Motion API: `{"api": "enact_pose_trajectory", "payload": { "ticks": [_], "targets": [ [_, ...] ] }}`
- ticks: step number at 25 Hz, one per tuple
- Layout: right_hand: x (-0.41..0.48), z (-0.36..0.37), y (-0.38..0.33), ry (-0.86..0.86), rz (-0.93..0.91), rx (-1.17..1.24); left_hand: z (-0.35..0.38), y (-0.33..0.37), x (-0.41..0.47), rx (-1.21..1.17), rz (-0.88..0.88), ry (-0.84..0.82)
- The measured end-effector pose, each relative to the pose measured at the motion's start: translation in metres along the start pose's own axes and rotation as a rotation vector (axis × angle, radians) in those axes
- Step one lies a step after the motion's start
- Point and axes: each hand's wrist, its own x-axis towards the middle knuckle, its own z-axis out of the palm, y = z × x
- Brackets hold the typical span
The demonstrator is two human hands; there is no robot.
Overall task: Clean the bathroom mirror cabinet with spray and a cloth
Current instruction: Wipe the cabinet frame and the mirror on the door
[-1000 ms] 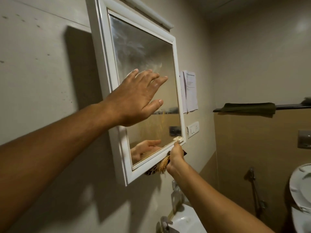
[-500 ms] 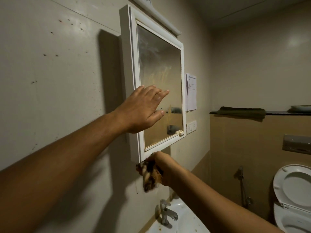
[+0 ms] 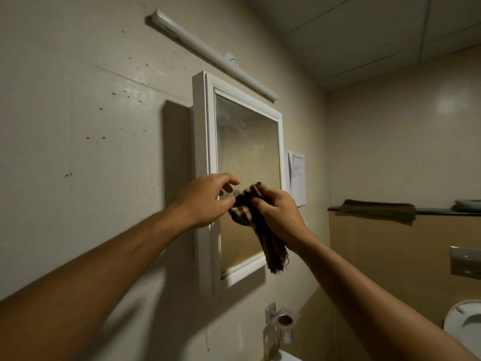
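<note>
A pale, speckled wall (image 3: 78, 126) fills the view from 7 to 12 o'clock. On it, at the centre, the white-framed mirror cabinet (image 3: 200, 126) is mounted with its door shut. Its glass (image 3: 247, 152) is hazed with smears, thickest toward 11 o'clock of the pane. A long white light bar (image 3: 208, 50) is fixed at 12 o'clock of the cabinet, slanting from 10 to 2 o'clock.

2 bare forearms are raised from 7 and 5 o'clock, and the hands meet in front of the lower half of the glass. The checked brown cloth (image 3: 268, 241) is held between them, apart from the pane as far as can be told. The right hand (image 3: 281, 217) is curled round the bunched middle of the cloth, and a frayed tail hangs toward 6 o'clock past the lower frame. The left hand (image 3: 203, 199), at 9 o'clock of the cloth, has its fingers bent and its fingertips pinching the cloth's upper end.

A dark green towel (image 3: 377, 208) lies on a ledge (image 3: 442, 211) at 3 o'clock of the view. A toilet (image 3: 466, 324) is cut off at 4 o'clock. A printed paper (image 3: 296, 175) is stuck at 3 o'clock of the cabinet. A chrome holder (image 3: 283, 321) sits at 6 o'clock.
</note>
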Motion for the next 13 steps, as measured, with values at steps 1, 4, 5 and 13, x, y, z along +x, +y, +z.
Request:
{"api": "enact_pose_trajectory", "payload": {
  "ticks": [1, 4, 5, 13],
  "targets": [
    [0.010, -0.005, 0.001, 0.045, 0.004, 0.003, -0.004, 0.001, 0.009, -0.001, -0.008, 0.033],
    [0.030, -0.018, 0.001, 0.133, 0.033, 0.019, -0.017, 0.007, 0.033, -0.043, -0.024, 0.110],
    [0.038, -0.024, 0.003, 0.139, 0.027, 0.027, -0.021, 0.009, 0.041, -0.049, -0.022, 0.111],
    [0.097, -0.029, 0.010, 0.408, 0.019, -0.194, -0.044, -0.001, 0.083, 0.056, 0.029, 0.260]
  ]
}}
